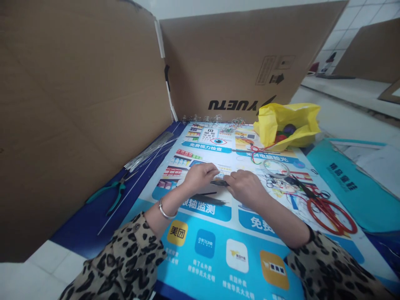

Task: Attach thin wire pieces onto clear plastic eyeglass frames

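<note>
My left hand (200, 178) is closed, thumb and fingertips pinched over the middle of the printed sheet (206, 231). What it pinches is too small to make out. Facing it, my right hand (246, 188) is closed too, with its fingertips turned left and their contents hidden. A short dark strip (219, 183) shows between the hands and reaches the right fingertips; I cannot tell if it is held or lies behind them. Below the hands lie a thin dark stick (208, 193) and a bundle of dark fine strands (210, 200).
Teal-handled pliers (117, 189) and silvery wires (145, 153) lie left. Red-handled scissors (328, 212) and a roll of clear tape (275, 169) are right. A yellow bag (265, 121) stands behind, near tangled wires (229, 128). Cardboard walls (212, 54) rise at the back and left.
</note>
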Demonstrator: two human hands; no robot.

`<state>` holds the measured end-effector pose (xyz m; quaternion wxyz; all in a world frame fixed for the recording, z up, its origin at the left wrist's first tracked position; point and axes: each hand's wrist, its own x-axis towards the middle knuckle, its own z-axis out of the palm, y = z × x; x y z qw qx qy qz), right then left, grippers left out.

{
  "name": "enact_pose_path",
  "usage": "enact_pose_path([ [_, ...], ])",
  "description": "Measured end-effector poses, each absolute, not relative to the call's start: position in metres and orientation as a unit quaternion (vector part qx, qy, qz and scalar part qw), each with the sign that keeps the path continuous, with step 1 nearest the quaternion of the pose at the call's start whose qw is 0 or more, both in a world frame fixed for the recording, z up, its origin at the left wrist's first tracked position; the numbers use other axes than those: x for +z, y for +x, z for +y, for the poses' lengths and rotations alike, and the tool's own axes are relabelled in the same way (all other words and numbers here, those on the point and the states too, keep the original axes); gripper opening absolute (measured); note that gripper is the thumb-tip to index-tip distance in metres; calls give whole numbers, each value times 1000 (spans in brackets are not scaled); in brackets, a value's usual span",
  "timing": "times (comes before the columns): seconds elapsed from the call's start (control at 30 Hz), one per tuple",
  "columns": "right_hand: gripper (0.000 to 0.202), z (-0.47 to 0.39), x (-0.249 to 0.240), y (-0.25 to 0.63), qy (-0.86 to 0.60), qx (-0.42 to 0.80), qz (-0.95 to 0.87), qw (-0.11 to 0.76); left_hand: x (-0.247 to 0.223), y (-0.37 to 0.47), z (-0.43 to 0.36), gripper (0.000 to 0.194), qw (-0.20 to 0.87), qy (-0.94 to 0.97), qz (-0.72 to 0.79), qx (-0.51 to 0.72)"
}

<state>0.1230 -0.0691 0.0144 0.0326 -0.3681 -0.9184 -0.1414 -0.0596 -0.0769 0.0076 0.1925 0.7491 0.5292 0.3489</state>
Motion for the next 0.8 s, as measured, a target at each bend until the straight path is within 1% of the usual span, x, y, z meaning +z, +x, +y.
enact_pose_path([
  [0.1, 20, -70, 18, 120, -414, -80, -907, -10, 8, -60, -81, 22, 93, 809, 498, 297],
  [0.23, 30, -70, 21, 120, -445, -19, -893, -60, 12, -59, -88, 24, 13, 870, 442, 218],
  [0.33, 31, -70, 25, 123, -429, 6, -901, -69, 14, -57, -92, 25, -27, 892, 408, 194],
  [0.47, 26, -65, 31, 130, -402, 20, -913, -63, 14, -62, -92, 24, -32, 886, 417, 199],
  [0.57, 24, -55, 34, 139, -387, 28, -921, -41, 16, -71, -85, 23, 0, 865, 444, 234],
  [0.67, 27, -45, 34, 147, -414, 32, -910, -2, 20, -76, -74, 24, 39, 855, 448, 259],
  [0.8, 30, -33, 27, 149, -432, 79, -898, 26, 23, -71, -57, 26, 38, 876, 428, 219],
])
